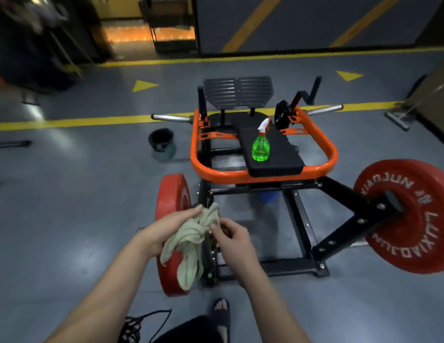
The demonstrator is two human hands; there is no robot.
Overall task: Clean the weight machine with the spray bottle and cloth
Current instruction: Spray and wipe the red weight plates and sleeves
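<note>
**Fig. Both hands gripping the cloth (191, 233) in front of the weight machine (345, 230).**

From the left, we are seeing a dark bucket (161, 141) standing on the floor near the orange frame (226, 174). Our left hand (171, 224) is pinching the cloth's upper end, and our right hand (233, 233) is curling its fingers round the bunched middle. The cloth's long axis is running from upper right down to lower left, and its loose end is hanging in front of the left red plate (170, 194), partly hiding it. The spray bottle (261, 147) is standing upright on the black pad (283, 154), long axis vertical, with its white trigger head pointing up and to the right. The right red plate (414, 243) is being cut off by the picture's edge. A blue object (268, 197) under the pad is proving too blurred to name.
</note>
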